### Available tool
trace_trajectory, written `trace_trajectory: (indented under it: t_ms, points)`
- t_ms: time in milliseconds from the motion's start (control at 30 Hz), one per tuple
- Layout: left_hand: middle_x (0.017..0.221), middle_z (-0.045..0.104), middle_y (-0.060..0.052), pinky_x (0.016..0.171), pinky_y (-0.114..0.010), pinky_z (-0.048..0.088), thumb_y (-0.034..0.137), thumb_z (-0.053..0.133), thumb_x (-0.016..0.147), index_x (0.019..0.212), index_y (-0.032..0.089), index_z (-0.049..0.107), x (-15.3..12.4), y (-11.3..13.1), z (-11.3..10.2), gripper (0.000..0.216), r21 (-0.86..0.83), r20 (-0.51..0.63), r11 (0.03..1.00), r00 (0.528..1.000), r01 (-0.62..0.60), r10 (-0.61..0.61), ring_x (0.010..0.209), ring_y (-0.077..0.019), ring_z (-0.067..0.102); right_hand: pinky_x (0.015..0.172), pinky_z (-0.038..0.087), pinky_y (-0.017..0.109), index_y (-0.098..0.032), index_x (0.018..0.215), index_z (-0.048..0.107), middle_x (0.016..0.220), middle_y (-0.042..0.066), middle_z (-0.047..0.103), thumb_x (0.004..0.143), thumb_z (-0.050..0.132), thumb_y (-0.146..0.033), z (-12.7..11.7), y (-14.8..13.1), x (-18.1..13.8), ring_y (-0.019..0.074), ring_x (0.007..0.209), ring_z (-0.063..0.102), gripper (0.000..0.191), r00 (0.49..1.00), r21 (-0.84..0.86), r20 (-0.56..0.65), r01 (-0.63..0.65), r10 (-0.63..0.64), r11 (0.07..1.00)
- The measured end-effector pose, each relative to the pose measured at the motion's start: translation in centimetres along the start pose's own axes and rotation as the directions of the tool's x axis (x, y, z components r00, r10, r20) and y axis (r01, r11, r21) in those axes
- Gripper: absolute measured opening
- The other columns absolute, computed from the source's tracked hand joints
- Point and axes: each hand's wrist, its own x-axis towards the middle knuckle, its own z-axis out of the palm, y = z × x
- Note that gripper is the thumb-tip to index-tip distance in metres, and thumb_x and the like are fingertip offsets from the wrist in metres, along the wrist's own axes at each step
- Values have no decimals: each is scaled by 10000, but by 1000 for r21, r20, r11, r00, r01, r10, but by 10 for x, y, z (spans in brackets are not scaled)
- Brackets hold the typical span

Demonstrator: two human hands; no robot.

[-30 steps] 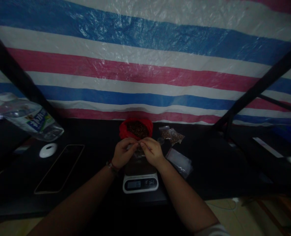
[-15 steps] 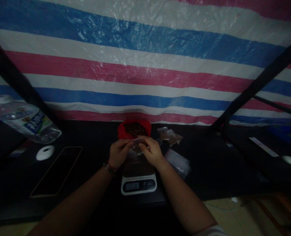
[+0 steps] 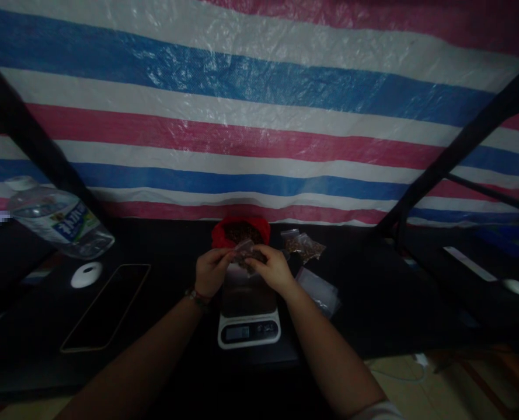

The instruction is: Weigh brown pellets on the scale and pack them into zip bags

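My left hand [image 3: 211, 271] and my right hand [image 3: 271, 269] both pinch a small clear plastic bag [image 3: 245, 254] with brown bits inside, held just above a small kitchen scale [image 3: 248, 315]. The scale has a dark platform and a white front with a display. Right behind the hands stands a red bag [image 3: 240, 232], open at the top and full of brown pieces. A bracelet sits on my left wrist.
Filled small bags [image 3: 303, 245] lie right of the red bag, and empty clear bags [image 3: 319, 289] lie right of the scale. On the dark table's left are a phone [image 3: 105, 306], a white round object [image 3: 86, 274] and a water bottle [image 3: 58, 219]. A striped tarp hangs behind.
The small bag has been tilted and lifted a little between my hands. The view has shifted slightly; the scale and the red bag stay put.
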Motion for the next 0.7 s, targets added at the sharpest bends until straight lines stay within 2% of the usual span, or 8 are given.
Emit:
trace_trajectory:
  t_ms: [167,233,300,433,500,567,700]
  points:
    - [613,666,-12,547,-215,467,328,580,767,658,168,679,0,-5,3,217,-23,1,999,1000,28,-28,566,-130,590,677,481,265,-189,904,688,822,21,697,721,688,-315,-10,3,4,161,743,638,222,998,79,28,-50,48,996]
    - [602,648,-11,541,-207,453,335,552,795,645,159,660,0,-8,3,255,-28,-7,999,999,33,-33,562,-123,579,678,489,264,-189,929,682,847,23,695,732,670,-319,-11,7,5,159,753,639,237,997,178,49,-60,53,982]
    - [595,628,-7,545,-202,443,348,529,819,649,152,646,1,-9,3,285,-40,-7,999,999,35,-36,561,-117,566,660,498,260,-187,965,668,865,28,689,741,654,-332,-10,12,5,155,747,637,266,997,306,5,-74,77,949]
    - [605,609,-9,545,-201,436,377,510,840,676,145,636,2,-10,5,312,-60,24,997,999,39,-38,568,-114,550,527,479,240,-182,934,671,789,24,679,718,665,-376,-14,16,6,133,585,599,290,990,421,-10,-121,138,899]
    - [616,610,-14,554,-202,439,378,499,849,687,142,631,2,-11,5,315,-63,24,997,999,38,-37,576,-114,552,485,460,233,-183,919,675,769,24,674,726,647,-408,-23,14,8,128,550,578,298,985,429,-76,-109,156,897]
    - [629,615,-20,569,-205,445,375,485,858,698,138,630,3,-13,5,320,-57,19,998,999,38,-37,586,-115,559,473,455,230,-186,944,667,790,32,674,739,621,-431,-36,14,10,134,572,581,323,961,434,-204,-82,187,897]
    - [675,641,-31,601,-220,455,379,486,855,729,138,647,8,-22,0,316,34,-1,999,1000,8,-8,632,-131,584,492,464,241,-166,929,657,755,39,666,684,669,-443,-69,27,12,143,575,580,370,921,407,-291,-126,259,905]
